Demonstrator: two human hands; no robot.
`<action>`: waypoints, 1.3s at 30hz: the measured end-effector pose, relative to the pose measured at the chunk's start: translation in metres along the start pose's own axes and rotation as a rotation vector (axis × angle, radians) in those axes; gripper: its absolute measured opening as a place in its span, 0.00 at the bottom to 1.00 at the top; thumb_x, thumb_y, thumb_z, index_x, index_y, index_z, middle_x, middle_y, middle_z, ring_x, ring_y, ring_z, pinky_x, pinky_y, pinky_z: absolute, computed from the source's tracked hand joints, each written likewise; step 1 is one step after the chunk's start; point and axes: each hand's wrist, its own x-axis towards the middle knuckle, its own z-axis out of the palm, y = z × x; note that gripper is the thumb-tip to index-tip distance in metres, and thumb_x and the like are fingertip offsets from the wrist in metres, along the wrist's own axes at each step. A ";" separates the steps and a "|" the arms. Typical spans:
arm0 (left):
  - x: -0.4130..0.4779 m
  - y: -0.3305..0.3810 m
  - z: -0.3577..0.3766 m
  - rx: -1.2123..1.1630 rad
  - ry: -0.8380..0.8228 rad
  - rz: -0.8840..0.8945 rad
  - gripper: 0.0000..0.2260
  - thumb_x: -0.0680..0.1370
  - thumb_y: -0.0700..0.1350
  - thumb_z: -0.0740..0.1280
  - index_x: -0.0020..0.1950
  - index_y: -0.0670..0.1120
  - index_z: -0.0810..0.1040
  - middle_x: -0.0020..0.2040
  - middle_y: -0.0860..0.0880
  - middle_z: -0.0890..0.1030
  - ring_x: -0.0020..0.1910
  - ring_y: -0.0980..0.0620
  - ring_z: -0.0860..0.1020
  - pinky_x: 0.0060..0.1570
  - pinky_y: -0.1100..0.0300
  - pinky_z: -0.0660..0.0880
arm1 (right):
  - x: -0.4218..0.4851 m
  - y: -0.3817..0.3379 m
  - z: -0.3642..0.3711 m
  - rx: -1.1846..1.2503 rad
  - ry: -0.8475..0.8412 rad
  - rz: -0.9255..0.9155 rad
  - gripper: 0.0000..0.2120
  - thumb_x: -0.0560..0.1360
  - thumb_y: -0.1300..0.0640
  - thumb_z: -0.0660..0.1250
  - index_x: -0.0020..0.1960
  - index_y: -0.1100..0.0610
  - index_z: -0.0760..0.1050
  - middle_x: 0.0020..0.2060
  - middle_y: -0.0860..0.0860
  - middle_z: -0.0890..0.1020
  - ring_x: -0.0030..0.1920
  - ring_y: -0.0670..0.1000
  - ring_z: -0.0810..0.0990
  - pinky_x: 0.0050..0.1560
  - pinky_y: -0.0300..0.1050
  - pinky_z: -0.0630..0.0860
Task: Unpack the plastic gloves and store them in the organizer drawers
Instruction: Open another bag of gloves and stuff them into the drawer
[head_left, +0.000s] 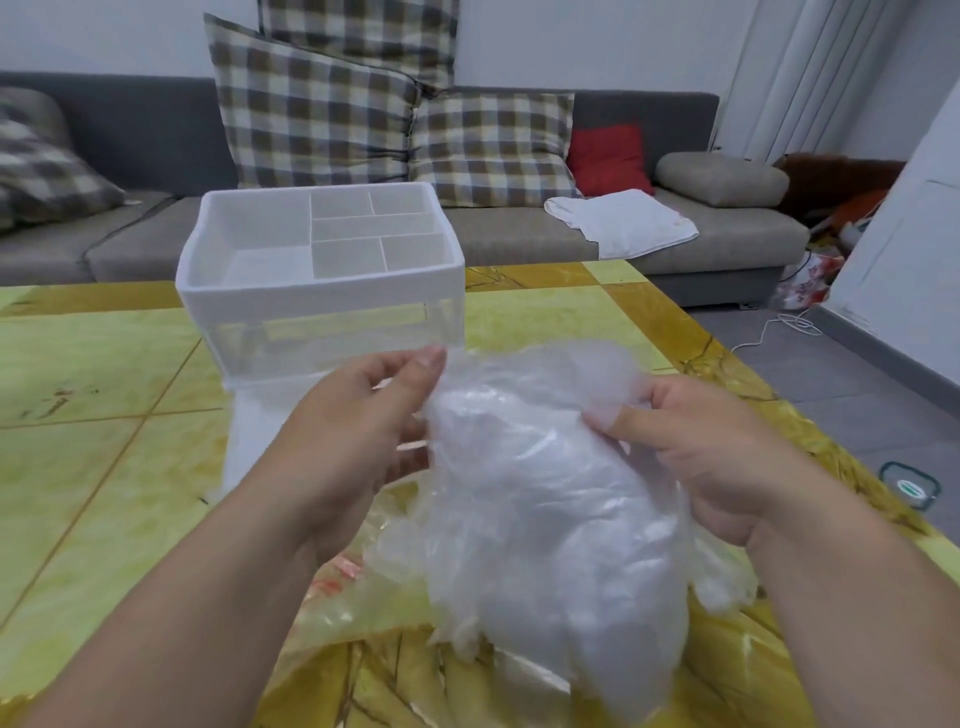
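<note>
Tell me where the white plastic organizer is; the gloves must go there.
In the head view, the white plastic organizer stands on the yellow-green table, left of centre, just beyond the left hand and before the grey sofa.

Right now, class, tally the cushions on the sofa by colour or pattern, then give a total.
Checked cushions: 4
Red cushion: 1
Plain grey cushion: 1
Total: 6

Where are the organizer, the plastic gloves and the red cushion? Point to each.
organizer (322, 289): head view, front rim.
plastic gloves (545, 493): head view, middle of the bundle.
red cushion (608, 156): head view, its centre.
</note>
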 end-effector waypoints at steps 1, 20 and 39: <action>-0.002 -0.001 0.001 0.065 -0.083 0.005 0.25 0.71 0.59 0.75 0.61 0.44 0.78 0.50 0.48 0.86 0.45 0.51 0.84 0.43 0.57 0.78 | 0.001 0.000 -0.001 0.045 0.023 0.015 0.06 0.75 0.64 0.70 0.48 0.66 0.82 0.44 0.64 0.85 0.41 0.58 0.84 0.46 0.53 0.79; -0.015 -0.005 0.016 0.438 -0.062 0.041 0.03 0.73 0.49 0.75 0.39 0.54 0.85 0.35 0.55 0.84 0.37 0.60 0.82 0.39 0.65 0.77 | -0.001 -0.005 0.003 0.109 0.125 0.039 0.06 0.74 0.70 0.68 0.49 0.70 0.81 0.42 0.63 0.85 0.41 0.59 0.83 0.45 0.51 0.77; -0.015 -0.006 0.013 0.138 -0.120 -0.078 0.06 0.77 0.40 0.70 0.49 0.38 0.84 0.42 0.39 0.86 0.39 0.42 0.85 0.38 0.55 0.80 | -0.005 -0.003 -0.005 0.030 -0.025 0.068 0.04 0.71 0.71 0.68 0.43 0.69 0.82 0.41 0.62 0.85 0.38 0.55 0.83 0.41 0.45 0.77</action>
